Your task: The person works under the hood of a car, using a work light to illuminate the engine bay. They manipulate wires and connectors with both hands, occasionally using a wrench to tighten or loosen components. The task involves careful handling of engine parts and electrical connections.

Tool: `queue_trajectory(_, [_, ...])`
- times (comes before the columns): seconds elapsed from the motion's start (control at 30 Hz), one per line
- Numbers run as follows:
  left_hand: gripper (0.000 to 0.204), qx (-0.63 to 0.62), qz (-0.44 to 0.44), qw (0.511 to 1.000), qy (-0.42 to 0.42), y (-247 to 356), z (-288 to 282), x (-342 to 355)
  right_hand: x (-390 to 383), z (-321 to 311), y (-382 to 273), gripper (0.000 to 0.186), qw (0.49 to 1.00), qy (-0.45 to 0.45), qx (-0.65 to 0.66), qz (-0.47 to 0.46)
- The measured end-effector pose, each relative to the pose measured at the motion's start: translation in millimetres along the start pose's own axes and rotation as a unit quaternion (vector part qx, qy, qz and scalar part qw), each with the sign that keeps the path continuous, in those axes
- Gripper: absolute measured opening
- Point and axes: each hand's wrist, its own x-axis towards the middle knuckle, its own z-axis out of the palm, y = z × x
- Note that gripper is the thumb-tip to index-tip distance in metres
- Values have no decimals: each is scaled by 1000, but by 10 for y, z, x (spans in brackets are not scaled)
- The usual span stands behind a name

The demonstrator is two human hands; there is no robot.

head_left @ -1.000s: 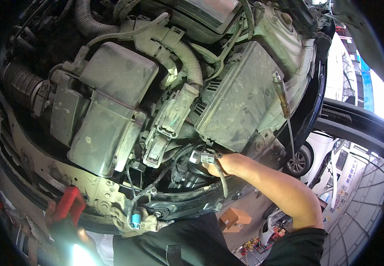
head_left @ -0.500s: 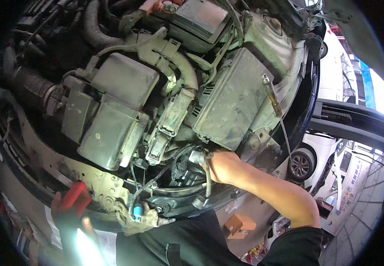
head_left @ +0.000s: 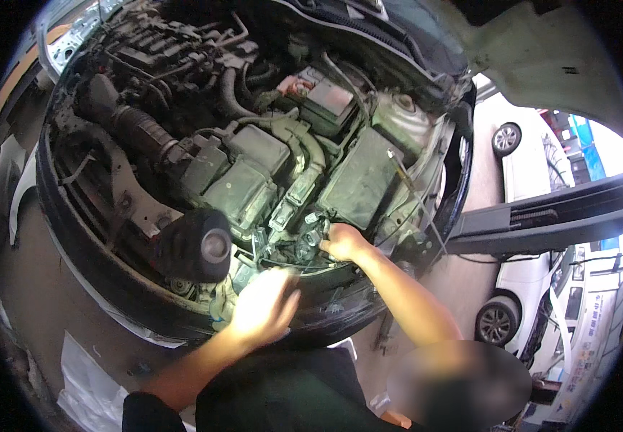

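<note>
My right hand [head_left: 344, 243] reaches into the gap in front of a black lidded box [head_left: 360, 176]. Its fingers are curled at a grey fitting among wires [head_left: 313, 236]; what they grip is hidden. My left hand [head_left: 264, 306], brightly lit and slightly blurred, is over the front edge of the engine bay with its fingers apart and nothing visible in them. Left of it, a dark work light [head_left: 200, 245] with a round silver end stands over the front crossmember. A grey work glove [head_left: 223, 302] lies on the front edge, partly behind my left hand.
A battery [head_left: 326, 99] and a ribbed air hose [head_left: 146, 132] lie deeper in the bay. A thin rod [head_left: 423, 205] slants beside the black box. The raised hood [head_left: 549, 61], a lift arm [head_left: 534, 223] and a white car [head_left: 524, 288] are to the right.
My left hand has let go of the work light and moved right, toward my right hand. The view has pulled back, showing more of the bay. My right hand stays at the wires.
</note>
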Motion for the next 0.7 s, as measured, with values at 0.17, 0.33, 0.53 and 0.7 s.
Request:
queue_trajectory(0.17, [16, 69, -101, 987, -108, 227, 567, 618, 21, 142, 436, 37, 981, 67, 177, -36])
queue_trajectory(0.33, [15, 136, -101, 980, -104, 289, 585, 488, 398, 360, 134, 31, 984, 31, 105, -138])
queue_trajectory(0.53, [17, 175, -121, 965, -152, 47, 777, 512, 398, 217, 27, 29, 990, -35, 100, -92])
queue_trajectory(0.7, [27, 129, -212, 948, -199, -35, 848, 592, 284, 247, 192, 22, 974, 1, -5, -225])
